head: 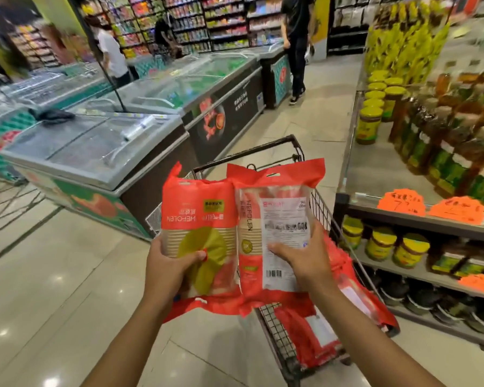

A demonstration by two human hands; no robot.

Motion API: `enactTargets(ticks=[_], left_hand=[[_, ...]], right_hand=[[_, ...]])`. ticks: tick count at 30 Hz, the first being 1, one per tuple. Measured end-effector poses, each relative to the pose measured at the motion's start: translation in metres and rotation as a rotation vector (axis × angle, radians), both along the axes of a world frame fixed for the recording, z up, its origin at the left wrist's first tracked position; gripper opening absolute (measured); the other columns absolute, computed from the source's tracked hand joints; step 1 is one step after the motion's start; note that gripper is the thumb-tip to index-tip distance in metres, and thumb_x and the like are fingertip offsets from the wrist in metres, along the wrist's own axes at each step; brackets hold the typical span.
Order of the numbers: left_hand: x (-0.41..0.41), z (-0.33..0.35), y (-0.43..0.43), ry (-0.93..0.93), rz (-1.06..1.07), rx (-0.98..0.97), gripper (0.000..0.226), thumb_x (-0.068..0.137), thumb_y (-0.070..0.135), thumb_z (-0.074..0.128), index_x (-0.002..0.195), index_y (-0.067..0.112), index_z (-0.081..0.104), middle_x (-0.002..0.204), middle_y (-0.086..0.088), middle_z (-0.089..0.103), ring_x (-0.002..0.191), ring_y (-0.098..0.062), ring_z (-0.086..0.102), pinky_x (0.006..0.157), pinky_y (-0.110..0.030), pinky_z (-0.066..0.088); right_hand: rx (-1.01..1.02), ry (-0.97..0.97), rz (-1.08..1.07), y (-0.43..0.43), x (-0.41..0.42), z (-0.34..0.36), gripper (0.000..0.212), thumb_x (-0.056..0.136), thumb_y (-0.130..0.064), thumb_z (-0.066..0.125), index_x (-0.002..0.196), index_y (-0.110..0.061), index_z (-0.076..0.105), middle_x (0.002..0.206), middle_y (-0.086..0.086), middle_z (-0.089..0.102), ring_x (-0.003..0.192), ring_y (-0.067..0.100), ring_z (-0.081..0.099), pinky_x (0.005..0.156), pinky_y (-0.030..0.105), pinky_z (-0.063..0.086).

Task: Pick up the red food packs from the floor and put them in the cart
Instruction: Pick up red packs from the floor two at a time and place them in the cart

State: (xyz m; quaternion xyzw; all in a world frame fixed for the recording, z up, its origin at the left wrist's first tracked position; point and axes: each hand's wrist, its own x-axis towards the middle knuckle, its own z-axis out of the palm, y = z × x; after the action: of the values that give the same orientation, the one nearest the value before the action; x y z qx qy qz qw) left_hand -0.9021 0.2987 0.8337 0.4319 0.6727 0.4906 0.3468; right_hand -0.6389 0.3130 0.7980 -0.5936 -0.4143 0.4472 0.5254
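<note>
Packs in both hands, raised side by side above the basket of the cart (274, 333), not yet inside it; left hand (171, 263) wrapped round the lower part of the left pack (199, 219), thumb across the green disc on its front, fingers hidden behind; right hand (299, 258) gripping the right pack (274, 216) likewise, thumb laid on the white label, fingers curled round the right edge; packs touching along their inner edges; left one upside down, handle flap hanging below the hand; right one with handle flap up; mixed orientation probably from grabbing whichever end came first; grip on the body rather than the flap, likely for steadier control of slippery film; more red packs (302, 342) already heaped against the basket's right wall and near corner; none visible on the floor (53, 275); next step, by judgement, lowering both over the left rim onto the heap; some risk of sliding off so uneven a pile; freezers (95, 155) left of the cart, shelf of jars (380, 244) right of it.
</note>
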Motion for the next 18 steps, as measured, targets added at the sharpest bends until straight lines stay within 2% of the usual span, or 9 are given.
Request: enactTargets(ticks=[2, 5, 6, 10, 12, 16, 18], left_hand=[[-0.016, -0.005, 0.026, -0.020, -0.022, 0.008, 0.077, 0.063, 0.008, 0.095, 0.128, 0.018, 0.055, 0.114, -0.003, 0.072, 0.097, -0.021, 0.072, 0.070, -0.032, 0.060], [-0.041, -0.018, 0.071, -0.034, -0.073, -0.009, 0.083, 0.053, 0.017, 0.097, 0.124, 0.021, 0.056, 0.110, 0.000, 0.073, 0.094, -0.018, 0.073, 0.072, -0.034, 0.060], [-0.050, -0.022, 0.087, -0.047, -0.095, -0.017, 0.082, 0.051, 0.018, 0.097, 0.122, 0.022, 0.056, 0.109, 0.000, 0.073, 0.092, -0.017, 0.073, 0.073, -0.036, 0.061], [-0.089, -0.042, 0.156, -0.069, -0.227, -0.013, 0.068, 0.059, 0.004, 0.095, 0.112, 0.023, 0.056, 0.102, -0.002, 0.073, 0.084, -0.017, 0.072, 0.068, -0.034, 0.059], [-0.106, -0.052, 0.188, -0.097, -0.277, -0.031, 0.071, 0.054, 0.011, 0.098, 0.110, 0.025, 0.057, 0.100, -0.001, 0.073, 0.086, -0.020, 0.074, 0.071, -0.039, 0.061], [-0.115, -0.067, 0.243, -0.144, -0.396, -0.117, 0.076, 0.043, 0.032, 0.097, 0.108, 0.029, 0.060, 0.102, -0.002, 0.076, 0.090, -0.024, 0.075, 0.080, -0.056, 0.062], [-0.102, -0.071, 0.265, -0.163, -0.483, -0.137, 0.080, 0.042, 0.034, 0.097, 0.112, 0.029, 0.059, 0.104, 0.000, 0.076, 0.092, -0.023, 0.076, 0.082, -0.055, 0.062]], right_hand=[[0.014, 0.013, -0.016, 0.021, -0.015, -0.008, 0.074, 0.068, -0.012, 0.094, 0.111, -0.048, 0.046, 0.114, -0.011, 0.071, 0.106, 0.015, 0.071, 0.098, 0.050, 0.057], [-0.018, -0.001, -0.079, 0.051, -0.042, -0.020, 0.078, 0.066, -0.017, 0.093, 0.100, -0.070, 0.046, 0.108, -0.013, 0.074, 0.102, 0.013, 0.073, 0.094, 0.049, 0.059], [-0.023, -0.002, -0.107, 0.061, -0.052, -0.022, 0.077, 0.066, -0.018, 0.093, 0.098, -0.070, 0.047, 0.106, -0.012, 0.074, 0.099, 0.012, 0.073, 0.092, 0.048, 0.059], [-0.063, -0.046, -0.224, 0.097, -0.095, -0.029, 0.065, 0.068, -0.014, 0.093, 0.107, -0.038, 0.047, 0.105, -0.010, 0.071, 0.093, 0.010, 0.072, 0.091, 0.046, 0.059], [-0.088, -0.049, -0.291, 0.113, -0.113, -0.030, 0.067, 0.067, -0.013, 0.094, 0.113, -0.031, 0.049, 0.107, -0.006, 0.073, 0.092, 0.009, 0.073, 0.089, 0.044, 0.060], [-0.147, -0.081, -0.427, 0.125, -0.127, -0.028, 0.091, 0.049, -0.040, 0.094, 0.128, -0.025, 0.050, 0.111, -0.007, 0.076, 0.099, 0.014, 0.074, 0.093, 0.052, 0.058], [-0.161, -0.092, -0.499, 0.124, -0.123, -0.028, 0.088, 0.054, -0.036, 0.097, 0.128, -0.026, 0.048, 0.114, -0.008, 0.074, 0.101, 0.016, 0.073, 0.094, 0.051, 0.057]])
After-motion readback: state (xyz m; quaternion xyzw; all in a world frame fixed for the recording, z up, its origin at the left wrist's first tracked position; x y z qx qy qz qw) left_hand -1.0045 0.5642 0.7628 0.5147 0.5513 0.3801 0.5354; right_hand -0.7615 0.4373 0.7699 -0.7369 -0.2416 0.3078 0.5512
